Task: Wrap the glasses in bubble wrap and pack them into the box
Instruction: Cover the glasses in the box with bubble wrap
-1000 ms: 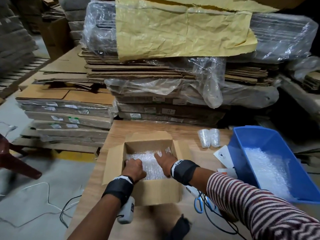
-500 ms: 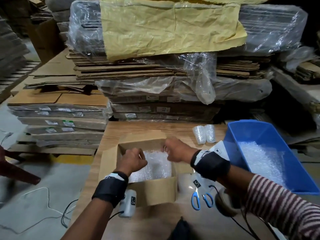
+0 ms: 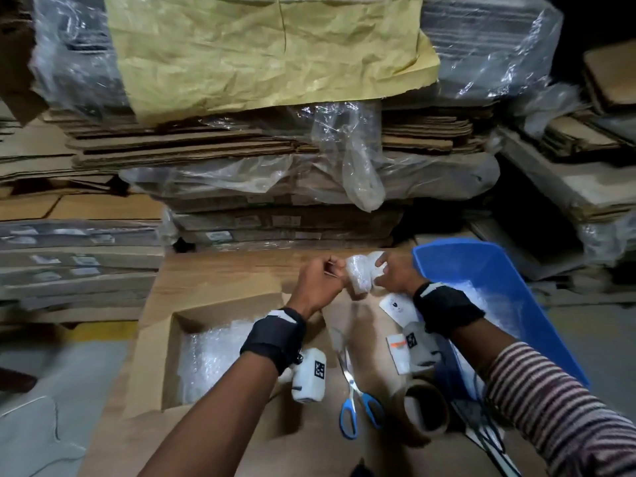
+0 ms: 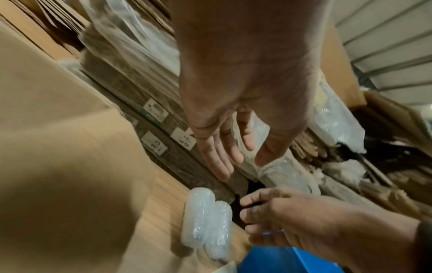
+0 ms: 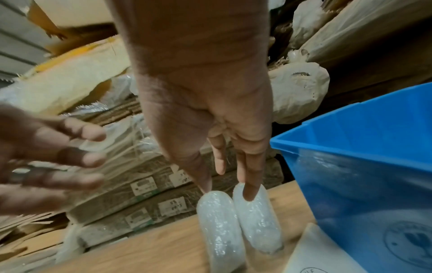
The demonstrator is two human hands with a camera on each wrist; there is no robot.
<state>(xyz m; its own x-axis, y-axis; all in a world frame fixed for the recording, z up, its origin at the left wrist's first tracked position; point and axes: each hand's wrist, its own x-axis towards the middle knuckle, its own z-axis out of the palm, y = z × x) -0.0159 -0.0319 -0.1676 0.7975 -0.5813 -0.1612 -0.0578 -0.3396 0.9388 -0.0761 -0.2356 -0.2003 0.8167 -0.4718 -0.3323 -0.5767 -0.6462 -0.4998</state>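
Our right hand (image 5: 210, 114) touches the wrapped glasses (image 5: 238, 221) with straight fingers; our left hand (image 4: 245, 114), open, hovers at their 9 o'clock, holding nothing.

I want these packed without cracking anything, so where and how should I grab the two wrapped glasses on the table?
Probably each by its middle, from above. The bubble-wrapped glasses lie on their sides, side by side, on the table, so the long flanks are exposed. The right hand already touches their far ends; the left hand hovers open.
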